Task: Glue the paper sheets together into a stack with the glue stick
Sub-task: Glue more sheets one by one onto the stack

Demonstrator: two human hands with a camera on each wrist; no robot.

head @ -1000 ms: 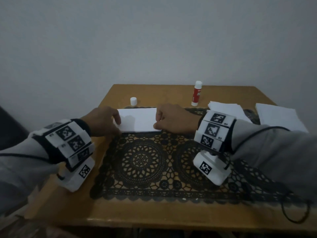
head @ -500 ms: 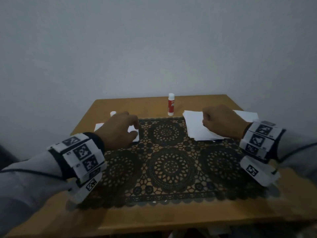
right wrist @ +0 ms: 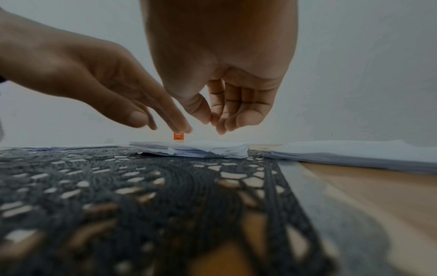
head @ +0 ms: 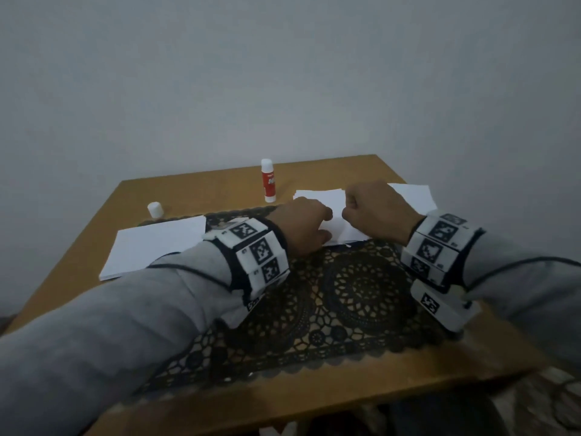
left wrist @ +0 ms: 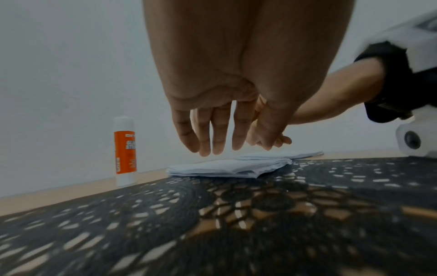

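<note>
Both hands over small paper pile [head: 317,199] at far right of lace mat [head: 361,294]. Left hand [head: 298,228] reached across from left, fingers [left wrist: 218,134] straight and close together, pointing down at pile, tips just above top sheet in left wrist view; contact with paper not resolvable. Holding nothing. Right hand [head: 380,209] just beside left, fingers [right wrist: 236,110] curled inward, thumb tip close to fingertips, poised just above pile; nothing visible between them in right wrist view. Touching paper or not: cannot tell.

Small paper pile: several loose white sheets, edges uneven, lying half on mat's far edge, half on wooden table [head: 188,190]. Second, larger white paper pile [head: 415,193] just behind and to right of right hand, on bare table.

White stack [head: 157,247] lying flat at left side, overlapping mat's left edge, well apart from both hands.

Glue stick [head: 268,180] upright on table beyond mat, red label, white body, uncapped end not resolvable; near small pile's left corner, not touching. White cap [head: 155,209] standing alone at far left of table, near stack's far corner.

Grey sleeves [head: 110,325] and marker-covered wristbands [head: 251,256] on both forearms. Pale wall [head: 283,73] behind table.
</note>
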